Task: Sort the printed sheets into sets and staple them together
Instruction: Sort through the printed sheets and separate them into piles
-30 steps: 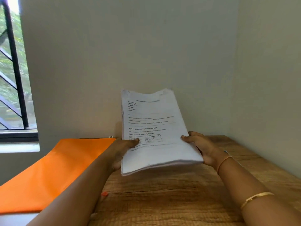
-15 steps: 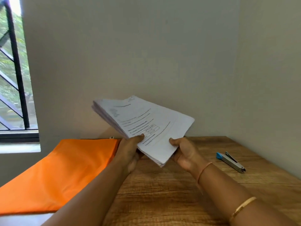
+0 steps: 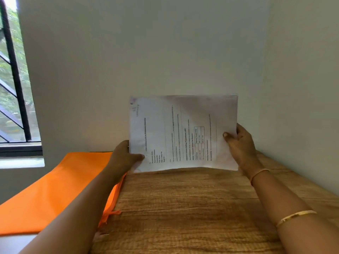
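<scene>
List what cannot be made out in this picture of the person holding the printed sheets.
Head view.
Print on the printed sheets: too small and blurred.
Sheet count: only the front page faces the camera.
Fingers of left hand and right hand: behind the sheets.
Table behind the sheets: hidden by them.
Orange pouch: cut off by the left edge.
</scene>
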The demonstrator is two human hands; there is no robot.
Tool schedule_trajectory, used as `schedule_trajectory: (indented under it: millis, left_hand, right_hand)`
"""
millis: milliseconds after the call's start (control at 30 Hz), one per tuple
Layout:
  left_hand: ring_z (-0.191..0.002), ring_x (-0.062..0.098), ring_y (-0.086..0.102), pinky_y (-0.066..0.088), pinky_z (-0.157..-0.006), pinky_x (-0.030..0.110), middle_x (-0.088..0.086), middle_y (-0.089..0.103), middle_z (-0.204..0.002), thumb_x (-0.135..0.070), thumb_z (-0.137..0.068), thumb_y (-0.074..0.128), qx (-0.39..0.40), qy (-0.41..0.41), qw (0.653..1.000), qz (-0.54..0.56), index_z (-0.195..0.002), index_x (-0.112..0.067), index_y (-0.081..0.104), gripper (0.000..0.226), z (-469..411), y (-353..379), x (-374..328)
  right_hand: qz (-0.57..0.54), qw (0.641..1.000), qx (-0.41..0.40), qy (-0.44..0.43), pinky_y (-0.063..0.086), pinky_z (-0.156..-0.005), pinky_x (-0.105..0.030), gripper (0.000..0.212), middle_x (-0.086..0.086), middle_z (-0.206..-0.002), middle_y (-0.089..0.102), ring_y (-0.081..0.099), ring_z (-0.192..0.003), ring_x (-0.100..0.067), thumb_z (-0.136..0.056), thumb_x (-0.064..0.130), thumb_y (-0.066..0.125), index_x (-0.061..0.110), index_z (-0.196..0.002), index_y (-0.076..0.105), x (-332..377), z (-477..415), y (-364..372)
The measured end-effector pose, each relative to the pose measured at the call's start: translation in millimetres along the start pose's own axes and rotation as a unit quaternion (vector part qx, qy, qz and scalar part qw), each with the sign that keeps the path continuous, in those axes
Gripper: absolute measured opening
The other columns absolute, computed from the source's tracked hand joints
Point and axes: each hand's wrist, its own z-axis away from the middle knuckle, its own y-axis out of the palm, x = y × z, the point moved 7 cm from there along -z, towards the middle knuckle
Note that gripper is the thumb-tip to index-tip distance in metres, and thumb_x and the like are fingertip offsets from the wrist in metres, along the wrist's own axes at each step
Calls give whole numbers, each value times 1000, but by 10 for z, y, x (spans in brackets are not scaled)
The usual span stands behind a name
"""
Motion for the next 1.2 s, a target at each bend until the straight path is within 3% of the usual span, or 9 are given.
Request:
schedule_trajectory:
  millis: [167, 333, 467, 600, 800, 900, 1033, 1133, 1200]
  left_hand:
    - [-108, 28, 59, 50, -91, 41, 11, 62, -119, -10, -74, 77, 11, 13, 984, -176, -116, -6, 54, 49, 45, 92, 135]
    - [-114, 26, 55, 45, -88, 34, 10, 59, -125, -13, -76, 76, -18, 47, 980, -194, -122, -7, 52, 53, 66, 70, 68]
    - [-114, 26, 55, 47, -92, 36, 10, 59, -125, -8, -74, 76, -19, 37, 987, -158, -125, -8, 51, 56, 69, 44, 87]
    - [-105, 26, 63, 54, -87, 43, 10, 64, -117, 1, -74, 73, 101, -37, 994, -31, -123, -12, 53, 55, 120, 140, 167]
    - [-89, 31, 70, 60, -69, 38, 19, 70, -102, 7, -82, 53, 247, -137, 942, 181, -115, -5, 53, 35, 315, 330, 92]
    - [-92, 31, 69, 60, -69, 39, 19, 70, -106, -5, -81, 61, 246, -133, 937, 207, -118, -7, 54, 38, 327, 344, 73]
    - [-74, 21, 71, 59, -59, 30, 11, 72, -89, -1, -89, 54, 180, -117, 948, 233, -110, -7, 57, 21, 282, 279, 41]
    - [-75, 22, 68, 59, -57, 30, 14, 68, -93, 2, -90, 51, 162, -121, 944, 260, -107, -7, 55, 19, 266, 243, 11]
    - [-78, 24, 65, 59, -56, 29, 14, 65, -94, 3, -92, 48, 146, -120, 944, 271, -109, -4, 53, 19, 248, 235, -9]
  right_hand:
    - [-29, 996, 26, 78, 46, -81, -32, 30, -4, -107, 61, 58, -95, -21, -94, 3, 49, 11, -123, 55, -334, 74, 41]
    - [-60, 995, 22, 82, 48, -83, -33, 31, -4, -109, 61, 59, -97, -21, -94, 3, 50, 14, -124, 53, -352, 57, 48]
    - [-64, 994, 29, 86, 48, -83, -31, 33, -4, -111, 61, 58, -100, -20, -94, 4, 50, 13, -126, 52, -407, 66, 59]
    - [-49, 994, 26, 93, 48, -78, -26, 33, -2, -109, 61, 58, -98, -19, -95, 4, 49, 14, -125, 53, -470, 68, 48]
    - [-73, 986, 37, 148, 50, -87, -42, 32, -3, -108, 64, 60, -98, -25, -93, 2, 50, 21, -118, 54, -531, -29, -37]
    - [-86, 981, 48, 166, 50, -87, -43, 31, -4, -108, 64, 60, -99, -27, -93, -1, 49, 19, -115, 55, -557, -32, -7]
    - [-19, 984, 64, 167, 49, -92, -46, 26, -11, -122, 59, 58, -103, -28, -94, 6, 52, 16, -118, 49, -577, 5, 54]
    - [113, 977, 99, 153, 44, -90, -38, 50, -12, -133, 48, 51, -110, -28, -96, 18, 51, 13, -140, 27, -524, 46, 148]
    - [171, 971, 96, 139, 36, -103, -41, 71, -16, -147, 34, 40, -130, -33, -95, 28, 53, 13, -149, 9, -491, 62, 202]
